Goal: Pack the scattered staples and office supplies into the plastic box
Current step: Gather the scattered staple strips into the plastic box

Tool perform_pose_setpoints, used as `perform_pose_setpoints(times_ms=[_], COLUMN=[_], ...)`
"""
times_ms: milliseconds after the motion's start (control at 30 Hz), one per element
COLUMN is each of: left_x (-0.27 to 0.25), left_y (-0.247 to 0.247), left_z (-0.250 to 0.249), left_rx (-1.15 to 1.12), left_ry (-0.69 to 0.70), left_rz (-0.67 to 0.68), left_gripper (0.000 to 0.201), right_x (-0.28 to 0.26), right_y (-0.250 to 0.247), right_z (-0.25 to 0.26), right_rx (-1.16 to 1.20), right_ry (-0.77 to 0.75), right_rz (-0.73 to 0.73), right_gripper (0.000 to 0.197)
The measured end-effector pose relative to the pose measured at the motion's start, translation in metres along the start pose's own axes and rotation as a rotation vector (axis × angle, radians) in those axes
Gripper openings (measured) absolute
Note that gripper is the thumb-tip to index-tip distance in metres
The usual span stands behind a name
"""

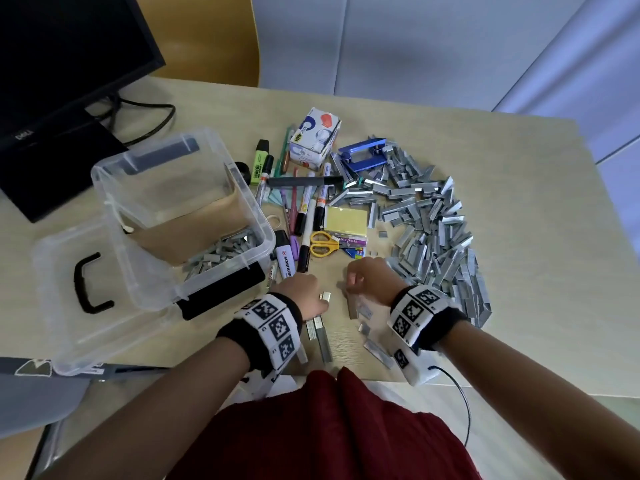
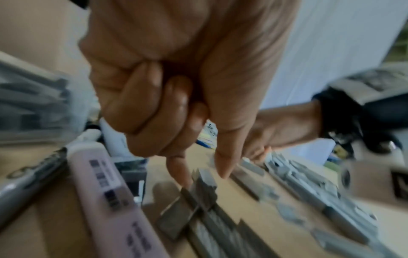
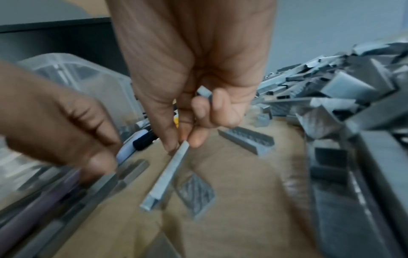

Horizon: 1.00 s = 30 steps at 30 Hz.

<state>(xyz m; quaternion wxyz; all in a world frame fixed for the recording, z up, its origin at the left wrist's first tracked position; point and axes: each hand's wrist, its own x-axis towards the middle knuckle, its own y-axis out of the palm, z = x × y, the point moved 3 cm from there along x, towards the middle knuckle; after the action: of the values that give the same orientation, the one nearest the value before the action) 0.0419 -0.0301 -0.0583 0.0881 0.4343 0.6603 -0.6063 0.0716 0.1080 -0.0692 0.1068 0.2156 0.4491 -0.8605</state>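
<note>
Right hand (image 3: 189,87) pinches staple strip (image 3: 167,174); left hand (image 2: 176,97) curled, index and thumb at strips (image 2: 203,185). Box (image 1: 242,188) at 10 o'clock.

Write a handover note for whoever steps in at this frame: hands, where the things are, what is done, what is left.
Right hand: pinches one end of a long grey staple strip, its other end low over the beige desk.
Left hand: index finger and thumb reach down onto short grey staple strips; a grip is not clear.
Clear plastic box: open at left, some staples inside.
Done: only that small batch packed.
Left: the large staple pile at right, the markers and pens, yellow-handled scissors, yellow sticky notes, blue hole punch.
</note>
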Motion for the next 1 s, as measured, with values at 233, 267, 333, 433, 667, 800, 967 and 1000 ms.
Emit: perform_pose_setpoints(times_ms=[233,267,333,433,667,800,967,1000], left_x=[0.004,0.006,0.010,0.020,0.022,0.020,0.021,0.021], left_y=[0.006,0.003,-0.004,-0.012,-0.026,-0.025,-0.020,-0.020], left_z=[-0.011,-0.012,-0.012,-0.008,-0.006,-0.006,-0.009,-0.010], left_rx=[0.050,0.011,-0.131,-0.433,-1.491,-1.880,-2.031,-2.055], left_ry=[0.000,0.004,0.012,0.034,-0.044,-0.101,-0.109,-0.113], left_rz=[-0.027,-0.024,-0.027,-0.076,-0.117,-0.034,0.050,0.062], left_gripper=[0.031,0.030,0.025,0.026,0.019,0.020,0.023,0.025], right_x=[-0.001,-0.002,-0.004,-0.005,0.000,-0.003,-0.004,-0.007], right_y=[-0.017,-0.019,-0.024,-0.033,-0.040,-0.047,-0.056,-0.055], right_z=[-0.012,-0.012,-0.011,-0.010,-0.015,0.004,0.042,0.049], right_rx=[0.528,0.623,0.793,0.941,0.970,0.922,0.523,0.463], right_ry=[0.143,0.163,0.182,0.169,0.241,0.156,-0.067,-0.094], right_rz=[-0.138,-0.121,-0.095,-0.122,-0.185,-0.180,-0.249,-0.232], right_gripper=[0.033,0.032,0.030,0.030,0.029,0.021,0.022,0.019])
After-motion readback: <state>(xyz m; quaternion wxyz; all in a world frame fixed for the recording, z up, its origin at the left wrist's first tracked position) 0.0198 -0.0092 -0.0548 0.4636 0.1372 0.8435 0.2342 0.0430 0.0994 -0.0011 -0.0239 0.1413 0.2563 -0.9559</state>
